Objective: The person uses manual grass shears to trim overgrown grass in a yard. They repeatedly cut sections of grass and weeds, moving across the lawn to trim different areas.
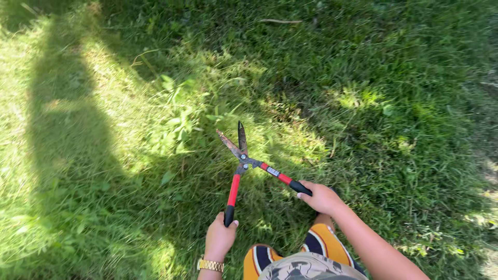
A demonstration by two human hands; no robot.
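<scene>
Shears (241, 155) gaping slightly over weeds (179, 111), left hand (220, 238) and right hand (321, 198) gripping handles (rusty blades are risking jamming, knees (290, 254) sitting close)

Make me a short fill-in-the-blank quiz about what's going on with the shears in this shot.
1. Both hands hold a pair of garden shears whose handles are black and ____.
2. The shear blades are ____, not closed.
3. The left hand wears a ____ wristwatch.
4. The right hand grips a handle above the ____.

Missing words: red; open; gold; grass
</scene>
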